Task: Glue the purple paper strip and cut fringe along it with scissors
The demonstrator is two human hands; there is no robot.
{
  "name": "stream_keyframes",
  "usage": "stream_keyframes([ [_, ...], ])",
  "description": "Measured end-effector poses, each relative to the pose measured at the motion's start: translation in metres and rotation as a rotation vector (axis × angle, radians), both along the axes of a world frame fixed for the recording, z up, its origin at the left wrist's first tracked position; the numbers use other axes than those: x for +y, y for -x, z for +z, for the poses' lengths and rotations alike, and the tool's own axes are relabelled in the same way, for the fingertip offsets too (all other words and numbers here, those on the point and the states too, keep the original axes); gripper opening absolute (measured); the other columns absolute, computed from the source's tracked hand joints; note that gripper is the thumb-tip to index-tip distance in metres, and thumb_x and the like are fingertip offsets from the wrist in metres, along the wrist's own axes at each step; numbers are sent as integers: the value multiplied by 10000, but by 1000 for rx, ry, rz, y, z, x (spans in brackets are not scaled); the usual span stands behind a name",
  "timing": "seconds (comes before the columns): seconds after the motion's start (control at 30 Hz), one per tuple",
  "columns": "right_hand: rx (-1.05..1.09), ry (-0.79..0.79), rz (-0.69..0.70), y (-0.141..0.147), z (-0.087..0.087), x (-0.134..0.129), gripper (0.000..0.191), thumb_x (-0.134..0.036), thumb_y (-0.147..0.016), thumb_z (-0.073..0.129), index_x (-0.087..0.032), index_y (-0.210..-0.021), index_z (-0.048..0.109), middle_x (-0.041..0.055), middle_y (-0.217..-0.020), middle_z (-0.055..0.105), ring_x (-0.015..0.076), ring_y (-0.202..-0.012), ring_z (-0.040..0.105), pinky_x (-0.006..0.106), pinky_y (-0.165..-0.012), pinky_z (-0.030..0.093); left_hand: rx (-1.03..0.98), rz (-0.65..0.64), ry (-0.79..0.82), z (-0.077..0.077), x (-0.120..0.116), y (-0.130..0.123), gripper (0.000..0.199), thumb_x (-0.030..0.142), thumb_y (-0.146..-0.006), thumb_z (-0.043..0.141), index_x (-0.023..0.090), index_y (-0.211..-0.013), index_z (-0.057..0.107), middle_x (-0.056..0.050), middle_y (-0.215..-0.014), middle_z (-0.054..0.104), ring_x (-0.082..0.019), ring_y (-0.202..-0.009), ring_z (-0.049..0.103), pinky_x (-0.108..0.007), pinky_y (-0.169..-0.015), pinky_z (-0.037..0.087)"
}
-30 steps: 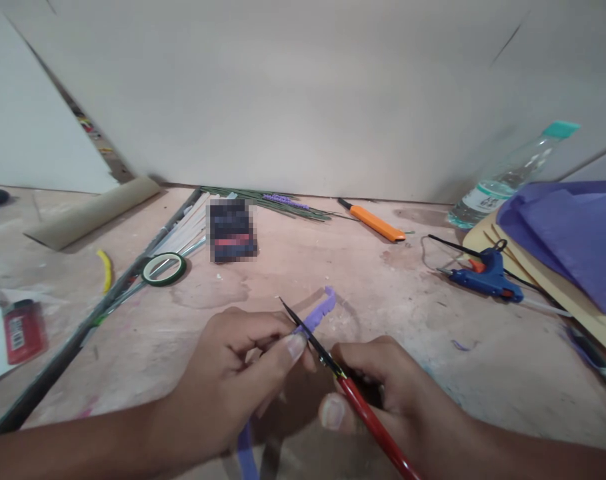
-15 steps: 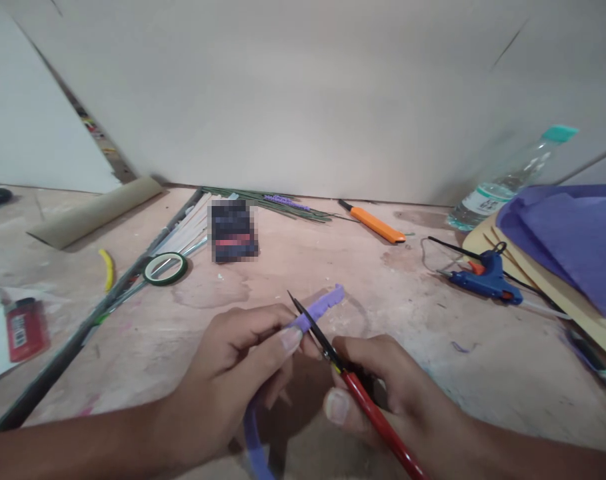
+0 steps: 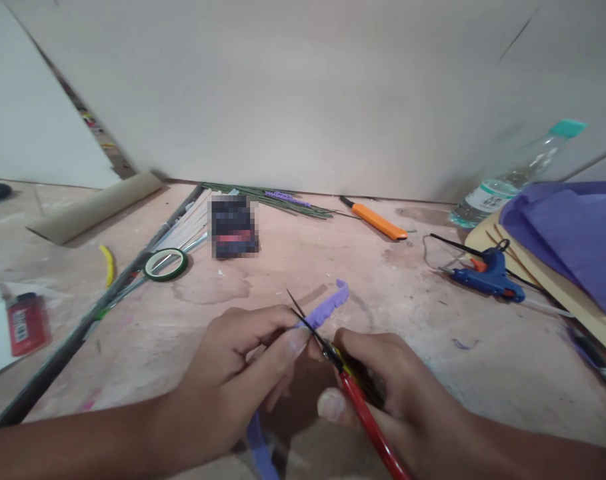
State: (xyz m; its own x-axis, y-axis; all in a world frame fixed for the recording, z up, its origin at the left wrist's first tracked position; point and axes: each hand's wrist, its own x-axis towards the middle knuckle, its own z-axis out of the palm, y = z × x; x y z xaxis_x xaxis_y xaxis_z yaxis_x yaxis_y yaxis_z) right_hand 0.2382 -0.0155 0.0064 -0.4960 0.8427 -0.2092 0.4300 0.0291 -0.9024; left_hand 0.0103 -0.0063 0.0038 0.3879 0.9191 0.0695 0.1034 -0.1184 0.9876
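My left hand (image 3: 247,373) pinches a narrow purple paper strip (image 3: 329,305) between thumb and fingers. One end of the strip sticks out past the fingertips to the upper right, its lower edge notched and its tip curled. The other end hangs below the hand toward the bottom of the view. My right hand (image 3: 397,387) is closed round red-handled scissors (image 3: 365,413). Their dark blades are slightly parted and lie across the strip, right by the left thumb tip.
Behind the hands lie green stems (image 3: 253,193), an orange utility knife (image 3: 380,222) and green tape (image 3: 166,265). On the right are a blue glue gun (image 3: 487,277), a water bottle (image 3: 497,187) and purple sheets (image 3: 573,233). A cardboard tube (image 3: 97,207) and red lighter (image 3: 27,325) are left.
The scissor blades have opened a little and shifted down the strip toward the left fingertips. More notched edge shows beyond the blades. The view has moved slightly.
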Motion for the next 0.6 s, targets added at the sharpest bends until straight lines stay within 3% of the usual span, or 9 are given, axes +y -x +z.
stream_keyframes([
  [0.17, 5, -21, -5, 0, -1, 0, 487, -577, -956, 726, -239, -728, 458, -46, -658, 456, 130, -607, 397, 280, -574, 348, 29, 12, -35, 3, 2, -1, 355, 331, -1105, 581, 184, -830, 750, 40, -533, 602, -90, -432, 526, -162, -428, 379],
  [0.6, 22, 38, -22, 1, 2, 1, 410, -479, -910, 757, -226, -710, 503, -49, -658, 462, 130, -612, 411, 283, -565, 326, 55, 42, -62, 4, 3, -2, 402, 345, -1094, 593, 191, -752, 739, 25, -472, 619, -113, -382, 552, -181, -405, 409],
])
